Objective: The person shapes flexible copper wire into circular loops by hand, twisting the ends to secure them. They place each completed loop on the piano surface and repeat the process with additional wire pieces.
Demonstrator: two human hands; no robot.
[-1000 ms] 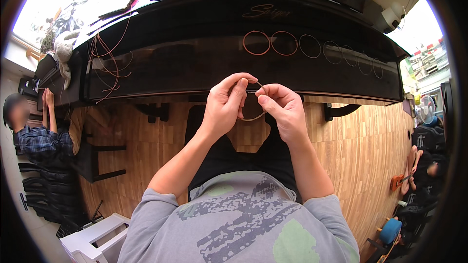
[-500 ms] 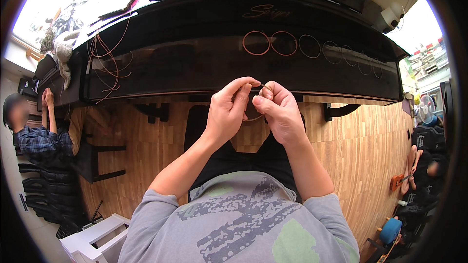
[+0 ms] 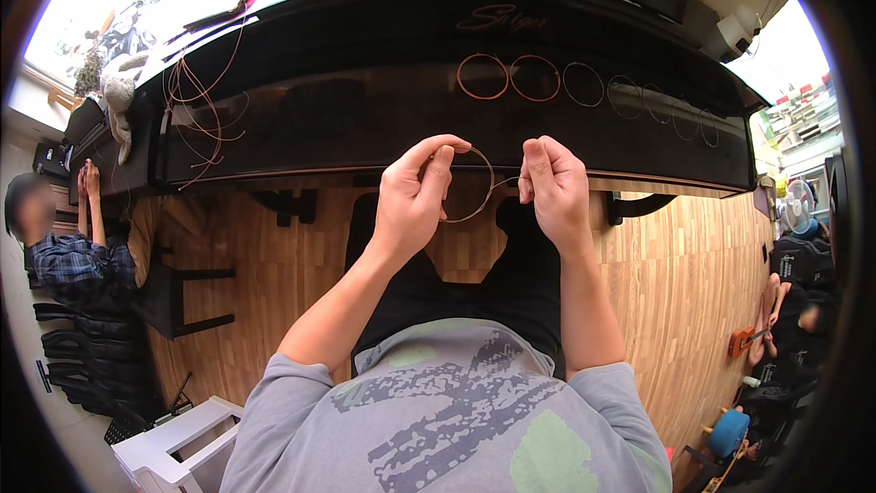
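Note:
A thin bronze-coloured wire string, wound into a loop, is held between my hands in front of the black piano's edge. My left hand pinches the loop's left side between thumb and fingers. Closed around the loose tail that runs off the loop's right side, my right hand is a short way apart from the left. On the dark lid beyond lie two copper-coloured coils and several thinner silvery coils in a row toward the right.
Loose, tangled copper strings lie on the lid's left end. A grey plush toy sits beside it. At far left a person in a plaid shirt sits by a dark stool. A white frame stands lower left; a fan is far right.
My hands have moved apart, the right one going rightward with the string's tail. More of the loop now shows between them. The coils on the lid keep their places.

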